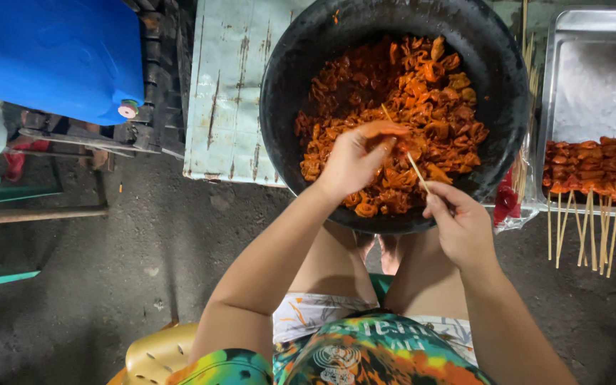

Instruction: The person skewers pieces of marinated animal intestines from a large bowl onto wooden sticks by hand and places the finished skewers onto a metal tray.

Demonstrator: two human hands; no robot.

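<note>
A big black bowl (286, 78) holds a heap of orange-red marinated meat pieces (422, 93). My left hand (354, 160) is over the near side of the heap, its sauce-stained fingers pinched on a piece of meat. My right hand (458, 221) hovers at the bowl's near rim and grips a thin bamboo skewer (411, 160), whose tip points up toward the left hand's fingers.
A metal tray (593, 78) at the right carries a row of finished meat skewers (597, 167) with sticks hanging over its edge. Loose bamboo sticks (529, 64) lie between bowl and tray. A worn pale table (226, 93) supports the bowl; a blue container (51, 53) is far left.
</note>
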